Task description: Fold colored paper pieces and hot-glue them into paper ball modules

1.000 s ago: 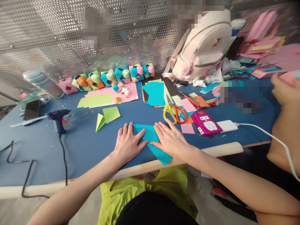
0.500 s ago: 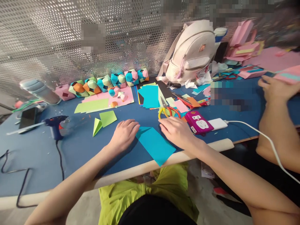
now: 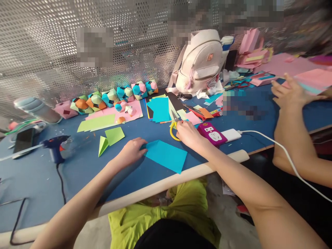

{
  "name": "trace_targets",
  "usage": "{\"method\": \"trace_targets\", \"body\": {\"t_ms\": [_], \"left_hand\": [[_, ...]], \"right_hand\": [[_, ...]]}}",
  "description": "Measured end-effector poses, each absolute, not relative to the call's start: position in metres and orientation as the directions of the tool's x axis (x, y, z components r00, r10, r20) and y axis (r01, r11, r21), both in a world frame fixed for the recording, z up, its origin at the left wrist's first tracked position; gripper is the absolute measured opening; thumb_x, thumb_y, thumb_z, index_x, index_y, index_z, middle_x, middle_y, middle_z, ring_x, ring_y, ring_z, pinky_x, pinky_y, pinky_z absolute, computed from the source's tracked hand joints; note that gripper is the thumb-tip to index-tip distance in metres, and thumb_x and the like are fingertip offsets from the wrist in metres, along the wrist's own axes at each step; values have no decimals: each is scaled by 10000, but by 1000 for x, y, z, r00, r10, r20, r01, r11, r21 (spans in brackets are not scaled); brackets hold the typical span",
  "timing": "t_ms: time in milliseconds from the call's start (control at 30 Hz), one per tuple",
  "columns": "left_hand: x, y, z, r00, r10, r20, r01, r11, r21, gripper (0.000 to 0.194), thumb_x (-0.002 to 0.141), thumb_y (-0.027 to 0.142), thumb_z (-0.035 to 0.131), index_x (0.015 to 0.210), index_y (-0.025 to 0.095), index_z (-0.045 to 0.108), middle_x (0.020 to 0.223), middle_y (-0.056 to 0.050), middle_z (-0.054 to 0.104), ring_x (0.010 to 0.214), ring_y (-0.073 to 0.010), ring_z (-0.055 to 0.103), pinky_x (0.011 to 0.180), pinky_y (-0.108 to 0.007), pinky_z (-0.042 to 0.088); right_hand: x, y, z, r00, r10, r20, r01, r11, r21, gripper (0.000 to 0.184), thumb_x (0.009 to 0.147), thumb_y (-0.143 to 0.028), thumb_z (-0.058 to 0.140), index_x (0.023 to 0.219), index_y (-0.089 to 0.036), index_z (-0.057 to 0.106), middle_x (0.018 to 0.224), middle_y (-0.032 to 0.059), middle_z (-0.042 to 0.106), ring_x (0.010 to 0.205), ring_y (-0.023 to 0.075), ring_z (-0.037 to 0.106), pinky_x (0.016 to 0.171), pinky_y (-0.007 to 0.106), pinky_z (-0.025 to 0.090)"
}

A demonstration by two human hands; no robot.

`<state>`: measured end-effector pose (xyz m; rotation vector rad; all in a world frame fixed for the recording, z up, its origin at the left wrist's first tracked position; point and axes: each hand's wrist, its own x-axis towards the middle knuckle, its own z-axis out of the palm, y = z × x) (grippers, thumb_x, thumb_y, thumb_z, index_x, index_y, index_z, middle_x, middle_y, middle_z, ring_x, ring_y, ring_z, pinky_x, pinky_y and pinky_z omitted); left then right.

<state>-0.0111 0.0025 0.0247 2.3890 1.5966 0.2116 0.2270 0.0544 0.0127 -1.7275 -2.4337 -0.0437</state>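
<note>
In the head view a sheet of blue paper (image 3: 166,155) lies on the table, its far end folded to a blunt point. My left hand (image 3: 133,149) pinches the sheet's left corner between thumb and fingers. Beyond the sheet, my right hand (image 3: 189,133) is closed over one handle of the scissors (image 3: 173,131). Only their yellow loop and part of the blades show; the red loop is hidden under my fingers. Near my left hand are a flat green paper square (image 3: 114,136) and a folded green piece (image 3: 103,146).
A glue gun (image 3: 55,147) with a cord lies at the left, near a phone (image 3: 24,141) and a bottle (image 3: 38,109). Paper balls (image 3: 109,98) line the mesh. A purple socket block (image 3: 212,134) sits right of my hand. A co-worker's hand (image 3: 292,91) rests beside pink paper.
Both hands have come off pressing the blue paper. The sheet has turned, with my left hand now at its corner. My right hand has moved onto the scissors. The view has shifted rightward.
</note>
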Motion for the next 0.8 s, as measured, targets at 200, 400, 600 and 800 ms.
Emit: {"method": "trace_targets", "body": {"t_ms": [200,400,600,800], "left_hand": [[-41,11,34,164,986,-29,651,-86,755,168,730,324,637,676,169,605,592,30,546,562,-115,490,529,-228,374],[-55,19,24,-64,986,-156,3,157,988,245,634,256,745,759,137,571,651,-20,636,560,-142,618,469,-217,460],[-42,14,31,-182,960,-214,-312,150,938,199,672,132,690,797,148,536,674,14,642,570,-148,679,481,-199,518],[-35,2,40,-237,959,-156,-418,44,907,139,718,106,635,777,150,517,688,9,648,586,-147,686,483,-195,521]], "right_hand": [[240,58,10,-243,953,182,937,279,-209,207,763,-134,565,963,-80,580,880,174,667,775,262,642,634,317,480],[248,58,15,-36,918,395,592,338,-731,401,737,-268,614,1104,-126,537,1054,131,640,912,227,626,772,348,519],[238,18,29,-416,909,-3,40,15,-999,890,697,-548,662,1401,-132,312,1011,107,609,875,203,631,706,338,557],[225,-13,27,-590,753,-293,114,-281,-953,704,689,-357,748,1317,-176,484,869,19,585,788,122,598,709,260,530]]}}
